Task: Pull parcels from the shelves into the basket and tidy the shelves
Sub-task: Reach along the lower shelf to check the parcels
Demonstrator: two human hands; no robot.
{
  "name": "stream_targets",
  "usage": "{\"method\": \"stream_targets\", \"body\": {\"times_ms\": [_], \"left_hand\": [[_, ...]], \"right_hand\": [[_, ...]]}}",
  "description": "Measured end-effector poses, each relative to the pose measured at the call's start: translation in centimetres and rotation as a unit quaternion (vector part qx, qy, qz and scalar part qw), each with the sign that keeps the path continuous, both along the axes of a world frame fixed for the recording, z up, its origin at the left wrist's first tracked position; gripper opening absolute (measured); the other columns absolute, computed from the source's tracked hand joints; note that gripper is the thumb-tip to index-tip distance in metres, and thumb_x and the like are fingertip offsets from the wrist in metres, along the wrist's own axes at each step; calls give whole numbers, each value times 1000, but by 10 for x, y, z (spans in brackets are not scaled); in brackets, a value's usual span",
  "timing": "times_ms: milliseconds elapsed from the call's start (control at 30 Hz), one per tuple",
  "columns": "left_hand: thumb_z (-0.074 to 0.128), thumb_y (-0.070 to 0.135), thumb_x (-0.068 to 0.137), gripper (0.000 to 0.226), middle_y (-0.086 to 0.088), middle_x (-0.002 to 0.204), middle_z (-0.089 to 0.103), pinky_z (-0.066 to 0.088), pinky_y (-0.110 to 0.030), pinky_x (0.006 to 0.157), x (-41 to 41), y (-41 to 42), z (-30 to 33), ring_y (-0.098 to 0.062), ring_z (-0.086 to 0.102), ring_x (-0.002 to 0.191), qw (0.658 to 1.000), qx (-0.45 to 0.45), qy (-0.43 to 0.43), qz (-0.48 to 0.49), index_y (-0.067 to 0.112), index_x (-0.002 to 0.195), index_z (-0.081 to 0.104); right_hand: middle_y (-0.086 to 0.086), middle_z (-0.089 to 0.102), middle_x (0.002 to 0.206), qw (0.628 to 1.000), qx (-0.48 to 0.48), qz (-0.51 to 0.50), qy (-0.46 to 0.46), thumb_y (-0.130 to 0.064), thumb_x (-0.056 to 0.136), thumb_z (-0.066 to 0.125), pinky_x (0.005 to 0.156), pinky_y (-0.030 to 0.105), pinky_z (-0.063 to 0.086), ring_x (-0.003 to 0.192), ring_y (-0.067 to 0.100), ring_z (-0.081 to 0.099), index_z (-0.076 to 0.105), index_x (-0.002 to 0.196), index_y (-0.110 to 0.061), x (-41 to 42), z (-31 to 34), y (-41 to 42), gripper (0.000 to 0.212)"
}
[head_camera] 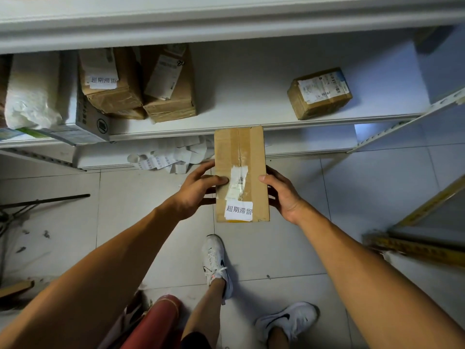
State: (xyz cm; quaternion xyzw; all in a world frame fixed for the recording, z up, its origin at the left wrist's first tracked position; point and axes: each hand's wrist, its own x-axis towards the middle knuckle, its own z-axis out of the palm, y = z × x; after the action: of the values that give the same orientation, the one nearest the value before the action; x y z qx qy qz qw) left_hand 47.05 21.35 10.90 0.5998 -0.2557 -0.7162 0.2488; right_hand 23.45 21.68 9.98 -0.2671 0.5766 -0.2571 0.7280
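I hold a flat brown cardboard parcel (pixel 251 157) in front of the white shelf (pixel 251 123), above the tiled floor. It carries a white printed label and a barcode sticker. My left hand (pixel 198 190) grips its left edge with the thumb on top. My right hand (pixel 281 195) grips its right edge. On the shelf stand two taped brown parcels (pixel 110 81) (pixel 171 84) at left and a small brown parcel (pixel 319 93) at right. No basket is in view.
A white plastic bag (pixel 32 96) lies on a printed carton (pixel 85 124) at the shelf's left end. Crumpled paper labels (pixel 166 157) sit on the bottom shelf. Yellow shelf rails (pixel 412 248) lie on the floor at right. My white shoes (pixel 216 263) stand below.
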Motion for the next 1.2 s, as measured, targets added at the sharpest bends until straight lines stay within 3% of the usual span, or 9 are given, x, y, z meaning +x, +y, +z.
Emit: {"method": "stream_targets", "body": {"times_ms": [200,333,500,700,900,1000,1100,1200], "left_hand": [[71,14,90,58,-8,121,71,58,-51,89,-35,-3,4,-29,72,106,998,-9,-4,-64,35,142,52],[74,14,86,58,-6,117,73,59,-46,83,-71,-2,10,-31,72,105,994,-13,-8,-106,33,138,57],[78,24,74,71,-6,117,74,59,-46,83,-127,13,17,-29,73,103,983,-18,-11,-183,32,141,55],[74,13,86,65,-8,115,74,57,-51,89,-205,47,21,-28,73,103,961,-17,-19,-276,27,145,50],[73,7,87,61,-10,116,74,58,-44,83,-295,90,21,-32,70,109,929,-10,-35,-368,27,142,54],[74,9,87,61,-8,116,74,58,-35,72,-339,118,18,-23,72,100,904,-13,-37,-425,29,141,54],[73,9,87,60,-6,111,75,56,-32,67,-381,153,14,-16,72,90,871,-18,-41,-489,30,141,56],[70,9,89,55,-6,108,74,57,-34,70,-419,193,10,-18,70,92,834,-22,-50,-549,32,137,58]], "right_hand": [[-1,75,102,999,-6,-45,1,-48,58,73,70,27,55,86,14,70,64,128,-35,-35,2,23,72],[-6,75,95,997,-6,-82,1,-37,73,65,66,25,54,82,12,70,63,132,-32,-66,2,45,59],[-5,76,97,990,-6,-140,-2,-35,77,64,69,27,55,82,11,71,62,133,-32,-115,2,91,55],[-4,74,94,972,14,-232,-10,-20,97,57,67,27,53,82,15,68,63,132,-26,-178,-3,167,36],[1,73,102,938,17,-347,-22,-15,100,54,69,31,57,86,20,69,64,131,-23,-233,-3,254,34],[1,74,102,913,21,-406,-22,-15,99,54,74,35,58,87,22,69,63,131,-22,-254,-5,304,34],[-2,73,95,888,15,-458,-31,-23,94,60,68,29,55,83,18,68,63,128,-22,-268,-2,357,34],[3,72,98,857,10,-514,-41,-33,82,63,75,33,54,89,22,67,63,129,-20,-275,-4,413,49]]}}
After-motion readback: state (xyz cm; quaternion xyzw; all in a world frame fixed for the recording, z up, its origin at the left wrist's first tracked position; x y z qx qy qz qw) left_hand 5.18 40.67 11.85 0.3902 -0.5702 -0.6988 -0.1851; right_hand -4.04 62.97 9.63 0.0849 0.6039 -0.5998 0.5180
